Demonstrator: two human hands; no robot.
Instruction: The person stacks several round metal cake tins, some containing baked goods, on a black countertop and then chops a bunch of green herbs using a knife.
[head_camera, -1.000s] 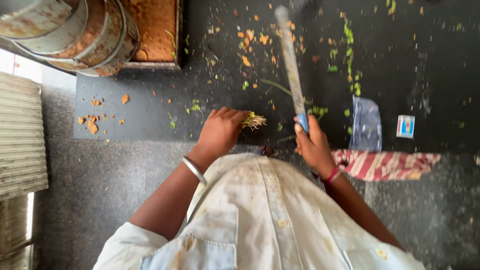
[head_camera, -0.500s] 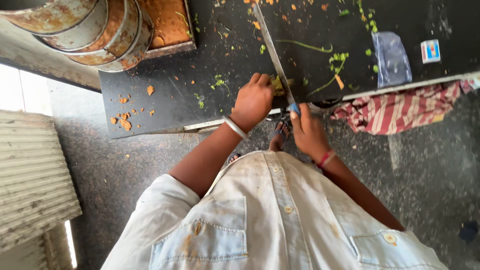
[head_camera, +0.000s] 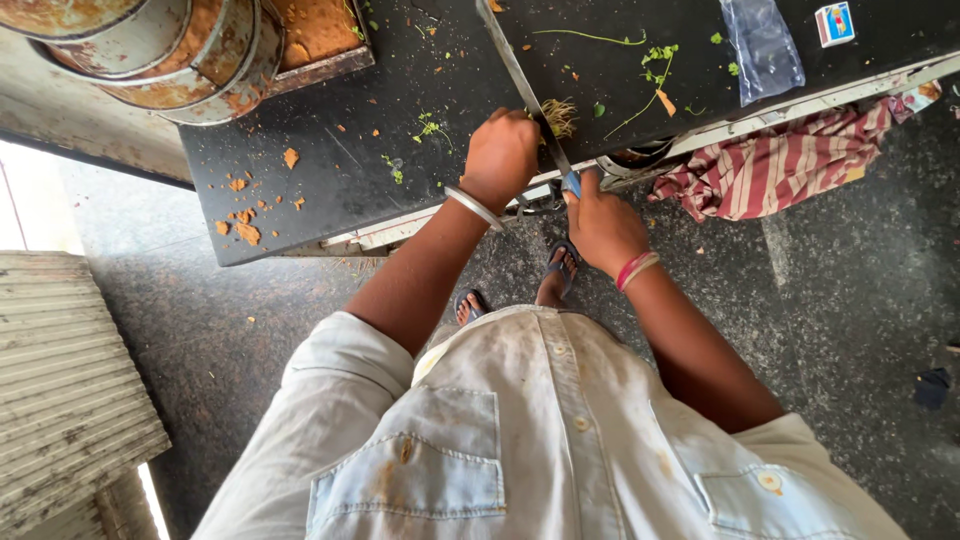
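Note:
My right hand is closed around the blue handle of a long knife whose blade runs up across the black worktop. My left hand is curled beside the blade, pressing down a small bunch of pale roots and stems. A metal bangle circles my left wrist; red and yellow bands circle my right. Green herb sprigs lie just beyond the roots.
Stacked rusty metal tins and an orange-stained tray sit at the top left. Orange crumbs dot the worktop's left end. A striped cloth hangs off the edge; a plastic bag and small box lie right.
The view has swung back and tilted, so the worktop sits higher and slanted. Both hands stay at the edge: right on the knife, left on the root bunch.

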